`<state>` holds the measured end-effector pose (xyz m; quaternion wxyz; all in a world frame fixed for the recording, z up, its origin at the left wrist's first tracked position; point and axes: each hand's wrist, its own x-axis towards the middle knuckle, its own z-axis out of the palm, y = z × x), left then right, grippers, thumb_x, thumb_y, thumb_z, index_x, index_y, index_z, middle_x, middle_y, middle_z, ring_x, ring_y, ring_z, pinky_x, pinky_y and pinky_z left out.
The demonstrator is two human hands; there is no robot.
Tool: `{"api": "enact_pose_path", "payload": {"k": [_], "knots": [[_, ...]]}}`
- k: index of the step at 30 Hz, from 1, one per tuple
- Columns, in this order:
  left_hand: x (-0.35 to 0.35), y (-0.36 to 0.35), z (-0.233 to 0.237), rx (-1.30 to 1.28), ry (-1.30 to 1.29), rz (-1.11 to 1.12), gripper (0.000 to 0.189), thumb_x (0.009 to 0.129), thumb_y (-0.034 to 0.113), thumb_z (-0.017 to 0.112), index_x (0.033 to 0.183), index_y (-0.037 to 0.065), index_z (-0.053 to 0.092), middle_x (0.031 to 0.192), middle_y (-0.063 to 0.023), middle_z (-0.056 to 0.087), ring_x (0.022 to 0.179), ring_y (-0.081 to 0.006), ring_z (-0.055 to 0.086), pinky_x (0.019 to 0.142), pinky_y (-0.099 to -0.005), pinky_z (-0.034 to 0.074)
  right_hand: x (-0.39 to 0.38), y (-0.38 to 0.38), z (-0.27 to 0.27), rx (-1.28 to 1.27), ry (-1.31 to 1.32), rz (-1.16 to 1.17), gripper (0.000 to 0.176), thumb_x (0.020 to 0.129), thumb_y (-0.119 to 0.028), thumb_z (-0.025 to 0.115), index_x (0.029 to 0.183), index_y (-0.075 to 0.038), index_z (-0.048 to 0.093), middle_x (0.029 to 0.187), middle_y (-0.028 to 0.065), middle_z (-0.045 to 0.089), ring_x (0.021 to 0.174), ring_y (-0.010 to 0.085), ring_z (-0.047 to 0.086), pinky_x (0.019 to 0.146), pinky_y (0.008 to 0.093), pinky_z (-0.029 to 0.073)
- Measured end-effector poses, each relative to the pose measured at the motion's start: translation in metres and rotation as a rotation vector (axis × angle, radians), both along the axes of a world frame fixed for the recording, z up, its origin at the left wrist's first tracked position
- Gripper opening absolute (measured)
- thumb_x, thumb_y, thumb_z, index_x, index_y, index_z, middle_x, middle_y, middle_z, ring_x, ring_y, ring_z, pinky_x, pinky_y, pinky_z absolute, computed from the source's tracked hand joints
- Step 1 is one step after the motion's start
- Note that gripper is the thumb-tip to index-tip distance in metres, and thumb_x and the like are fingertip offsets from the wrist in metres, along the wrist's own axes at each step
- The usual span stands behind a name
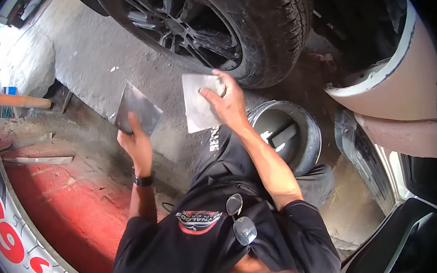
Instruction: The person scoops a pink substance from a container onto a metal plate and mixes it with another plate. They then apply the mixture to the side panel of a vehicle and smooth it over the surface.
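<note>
My left hand (pixel 135 146), with a dark band on its wrist, pinches the lower edge of a thin, dark grey, four-sided sheet (pixel 141 109), thumb on its face. To the right, my right hand (pixel 231 101) grips a pale grey, roughly square sheet (pixel 198 104) by its right side, its thumb flat on the surface. The two sheets are held apart, and their material cannot be told for sure. Just below my right hand stands a round bucket (pixel 317 143); a dark block (pixel 284 135) shows inside it.
A car wheel with a black tyre (pixel 271 28) fills the top. Pale curved body panels (pixel 396 89) stand at the right. On the left are a red-stained surface (pixel 62 194), a strip of wood (pixel 38 160), an orange pole (pixel 10 99) and a printed banner (pixel 8 233).
</note>
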<state>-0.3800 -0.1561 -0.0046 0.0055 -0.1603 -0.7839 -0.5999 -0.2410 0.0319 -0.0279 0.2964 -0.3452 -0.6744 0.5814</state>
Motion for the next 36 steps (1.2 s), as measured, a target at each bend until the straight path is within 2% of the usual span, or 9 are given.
{"api": "enact_pose_path", "payload": {"k": [7,9,14,20,28,29,31,34,36], "knots": [[0.07,-0.001,-0.015,0.055,-0.05,-0.241,0.031,0.098,0.021,0.061,0.107,-0.009,0.067,0.096,-0.0109,0.071,0.081,-0.0148,0.064,0.071,-0.0331,0.051,-0.009,-0.017,-0.024,-0.895,0.29,0.078,0.073,0.093,-0.063,0.055,0.133,-0.002,0.05,0.067,-0.0026,0.052,0.052,0.0085,0.047,0.055,0.0252,0.043],[0.079,0.0,-0.008,0.015,0.046,-0.399,0.028,0.096,0.012,0.061,0.115,-0.008,0.065,0.105,-0.0225,0.07,0.095,-0.0283,0.068,0.086,-0.0361,0.052,-0.013,-0.025,-0.042,-0.993,0.377,0.166,0.084,0.092,-0.071,0.048,0.139,-0.001,0.045,0.064,-0.0025,0.049,0.048,0.0109,0.045,0.052,0.0266,0.042],[0.084,0.013,0.018,-0.091,0.329,-0.661,0.027,0.09,0.002,0.062,0.116,-0.003,0.067,0.108,-0.0187,0.068,0.099,-0.0349,0.066,0.089,-0.0383,0.053,-0.01,-0.026,-0.031,-1.092,0.293,0.309,0.103,0.088,-0.077,0.045,0.152,0.0,0.021,0.064,0.0018,0.048,0.052,0.0209,0.054,0.066,0.0352,0.049],[0.096,0.015,0.021,-0.117,0.397,-0.841,0.029,0.091,0.0,0.06,0.119,-0.003,0.065,0.109,-0.0208,0.067,0.098,-0.0332,0.067,0.088,-0.0361,0.052,-0.011,-0.016,-0.064,-1.364,0.509,0.434,0.091,0.089,-0.075,0.046,0.147,-0.007,0.032,0.07,0.0049,0.057,0.054,0.0236,0.058,0.079,0.0422,0.056],[0.087,0.026,0.041,-0.181,-0.003,-0.367,0.026,0.097,0.007,0.055,0.117,-0.005,0.063,0.09,-0.0247,0.065,0.078,-0.0368,0.066,0.072,-0.038,0.052,-0.009,-0.054,-0.057,-0.977,0.044,0.228,0.063,0.092,-0.065,0.053,0.11,-0.007,0.067,0.08,0.004,0.063,0.07,0.0159,0.064,0.058,0.0305,0.049],[0.072,0.025,0.007,-0.133,0.323,-0.26,0.026,0.097,0.011,0.056,0.114,-0.007,0.064,0.087,-0.0242,0.066,0.075,-0.0378,0.066,0.069,-0.0393,0.051,-0.003,-0.052,-0.073,-1.005,-0.083,0.32,0.063,0.093,-0.065,0.053,0.111,-0.006,0.068,0.084,0.0032,0.064,0.077,0.0147,0.065,0.059,0.0296,0.049],[0.051,0.016,0.006,-0.196,0.043,-0.28,0.026,0.097,0.016,0.057,0.106,-0.008,0.065,0.085,-0.0253,0.067,0.075,-0.0411,0.066,0.068,-0.0435,0.051,0.008,-0.051,-0.068,-0.769,-0.211,0.508,0.068,0.089,-0.061,0.062,0.122,-0.001,0.067,0.106,0.01,0.07,0.103,0.0217,0.065,0.081,0.0327,0.052],[0.02,0.011,-0.004,-0.261,0.235,-0.036,0.028,0.098,0.02,0.057,0.094,-0.006,0.063,0.083,-0.0272,0.065,0.076,-0.0438,0.065,0.066,-0.0457,0.049,0.03,-0.062,-0.04,-0.436,-0.327,0.813,0.066,0.086,-0.048,0.074,0.133,-0.005,0.06,0.129,0.0193,0.063,0.119,0.0259,0.06,0.103,0.0378,0.044],[0.006,0.0,0.004,-0.323,0.205,-0.078,0.032,0.097,0.023,0.059,0.095,-0.009,0.063,0.086,-0.0268,0.066,0.077,-0.0441,0.065,0.068,-0.0458,0.049,0.031,-0.065,-0.043,-0.437,-0.259,0.691,0.064,0.087,-0.047,0.073,0.134,-0.005,0.059,0.126,0.0192,0.065,0.117,0.0211,0.06,0.1,0.0347,0.046]]}}
